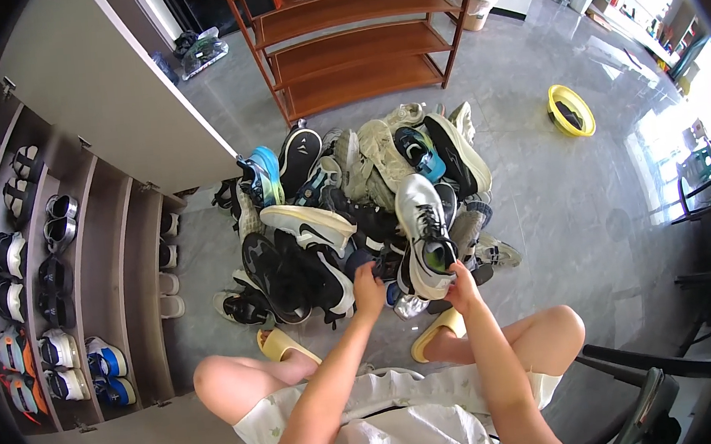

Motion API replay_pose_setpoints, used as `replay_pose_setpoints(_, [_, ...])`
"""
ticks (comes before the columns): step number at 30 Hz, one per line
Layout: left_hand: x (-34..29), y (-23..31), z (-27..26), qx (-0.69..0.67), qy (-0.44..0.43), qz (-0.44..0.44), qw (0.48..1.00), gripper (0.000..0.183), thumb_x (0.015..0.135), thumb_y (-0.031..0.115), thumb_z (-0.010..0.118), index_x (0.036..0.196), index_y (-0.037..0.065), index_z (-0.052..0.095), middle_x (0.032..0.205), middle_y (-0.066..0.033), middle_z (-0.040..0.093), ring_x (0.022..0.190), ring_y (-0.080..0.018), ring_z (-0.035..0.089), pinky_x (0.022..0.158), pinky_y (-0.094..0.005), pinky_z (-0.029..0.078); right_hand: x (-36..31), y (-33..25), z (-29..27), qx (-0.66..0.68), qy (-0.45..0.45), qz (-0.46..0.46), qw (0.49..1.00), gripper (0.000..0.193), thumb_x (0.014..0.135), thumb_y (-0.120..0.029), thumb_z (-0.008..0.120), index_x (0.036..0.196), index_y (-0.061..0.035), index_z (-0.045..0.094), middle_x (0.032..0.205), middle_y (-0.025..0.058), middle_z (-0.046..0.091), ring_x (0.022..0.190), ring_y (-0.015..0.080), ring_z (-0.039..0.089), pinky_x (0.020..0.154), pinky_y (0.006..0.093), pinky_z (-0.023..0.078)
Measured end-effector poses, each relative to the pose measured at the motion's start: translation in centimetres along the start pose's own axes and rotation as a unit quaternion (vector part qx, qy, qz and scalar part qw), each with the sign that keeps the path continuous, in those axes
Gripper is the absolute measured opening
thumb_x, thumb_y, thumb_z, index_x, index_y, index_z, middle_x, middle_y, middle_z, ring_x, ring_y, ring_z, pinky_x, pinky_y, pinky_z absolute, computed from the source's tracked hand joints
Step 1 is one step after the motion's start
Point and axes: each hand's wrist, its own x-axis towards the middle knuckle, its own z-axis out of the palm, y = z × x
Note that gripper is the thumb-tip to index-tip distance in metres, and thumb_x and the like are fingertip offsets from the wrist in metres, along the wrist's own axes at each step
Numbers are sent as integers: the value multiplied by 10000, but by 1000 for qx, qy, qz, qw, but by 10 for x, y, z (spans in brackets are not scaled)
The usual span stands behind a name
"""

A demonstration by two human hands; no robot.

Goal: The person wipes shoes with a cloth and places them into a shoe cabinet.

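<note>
Grey floor [576, 228] bears heaped shoes [372, 220] near a cabinet [144, 300] and rack [362, 53].

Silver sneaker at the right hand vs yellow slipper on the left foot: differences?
The silver sneaker has dark laces; the yellow slipper shows a plain, laceless upper. The sneaker is held near its heel by the right hand; the slipper is worn on the left foot. Both are footwear.

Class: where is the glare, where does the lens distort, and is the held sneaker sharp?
Head view throughout: glare washes out the far right and gleams off the grey floor; the shoe cabinet bends near the left rim; the silver sneaker looks reasonably sharp.
</note>
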Motion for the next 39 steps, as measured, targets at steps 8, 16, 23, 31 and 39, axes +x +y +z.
replay_pose_setpoints(8, [73, -14, 13, 317, -174, 44, 931, 276, 732, -18, 650, 994, 68, 633, 1163, -128, 612, 1039, -339, 587, 767, -391, 565, 15, -23, -2, 79, -19, 2, 997, 452, 865, -213, 516, 1311, -219, 441, 1127, 44, 609, 960, 225, 630, 750, 432, 543])
replay_pose_setpoints(16, [35, 34, -99, 46, 81, 63, 994, 276, 659, 212, 724, 796, 18, 582, 795, -191, 616, 794, -408, 603, 711, -475, 485, -62, -39, 39, -164, 47, -155, 973, 607, 741, -144, 656, 1316, -15, 510, 1090, 109, 646, 954, 218, 615, 838, 317, 479])
replay_pose_setpoints(23, [-54, 77, -251, -74, 245, 49, 966, 235, 738, 167, 721, 907, 29, 634, 801, -171, 650, 745, -368, 643, 676, -405, 512, -174, -15, 85, -595, 64, -219, 771, 814, 653, -454, 713, 1373, -152, 484, 1269, 299, 487, 1179, 456, 493, 1013, 439, 422])
replay_pose_setpoints(31, [-175, 119, -289, -100, 76, 95, 987, 300, 783, 235, 773, 839, -1, 597, 728, -190, 653, 676, -364, 656, 588, -384, 497, -221, 59, 79, -458, 13, -190, 868, 758, 670, -378, 715, 1365, -171, 495, 1281, 280, 464, 1178, 416, 507, 1004, 409, 428])
replay_pose_setpoints(39, [-200, 101, -309, -254, 108, 8, 961, 294, 819, 245, 757, 833, -11, 612, 705, -122, 629, 614, -196, 570, 619, -306, 465, -281, 104, 102, -429, -24, -350, 832, 735, 649, -253, 719, 1344, -117, 522, 1257, 242, 481, 1175, 365, 508, 1006, 394, 413])
